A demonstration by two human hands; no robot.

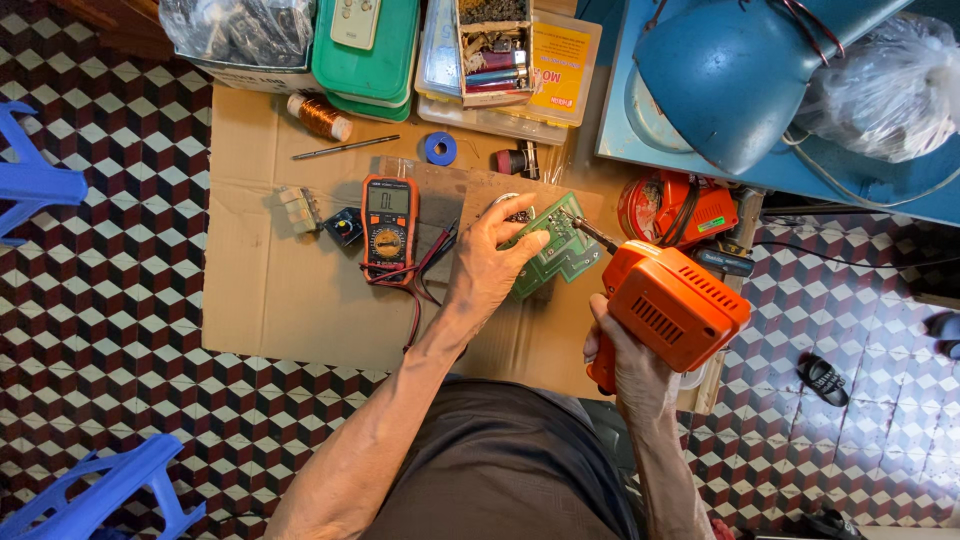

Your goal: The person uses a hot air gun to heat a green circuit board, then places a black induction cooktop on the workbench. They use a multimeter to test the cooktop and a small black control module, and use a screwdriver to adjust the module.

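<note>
My left hand (497, 258) grips a green circuit board (560, 255), holding it tilted above a sheet of cardboard (270, 290) on the floor. My right hand (625, 365) is closed around the handle of an orange soldering gun (668, 305). The gun's dark tip (590, 235) touches the board's upper edge. A round metal part sits under my left fingers at the board's far corner, mostly hidden. An orange multimeter (389, 228) with red and black leads lies just left of my left hand.
A copper wire spool (320, 117), a thin metal rod (345, 148), a blue tape roll (440, 149), green and clear plastic boxes (370, 50), and an orange reel (680, 208) surround the cardboard. A blue lamp shade (730, 70) hangs at the right. Blue plastic stools (40, 185) stand on the left.
</note>
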